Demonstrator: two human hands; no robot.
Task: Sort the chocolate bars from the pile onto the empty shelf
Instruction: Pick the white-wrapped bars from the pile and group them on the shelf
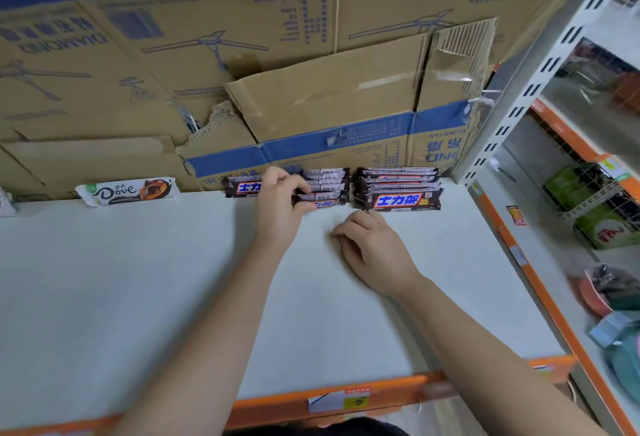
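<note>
brown 士力架 bars [398, 193] sit at the far edge of the shelf [138, 297]; my left hand [280, 207] grips one stack [327, 190], my right hand [374, 252] rests loosely curled, empty. white dove bar [128, 190] far left; diamond cartons [311, 37] behind.

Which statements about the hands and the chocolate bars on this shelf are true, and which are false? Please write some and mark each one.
1. The left hand grips a dark bar at the back of the shelf. True.
2. The right hand holds a bar. False: it holds nothing visible; its curled fingers rest on the shelf.
3. The Dove bar lies to the left of the dark bars. True.
4. The right stack has white wrappers. False: its wrappers are dark.
5. A cardboard box stands behind the bars. True.
</note>
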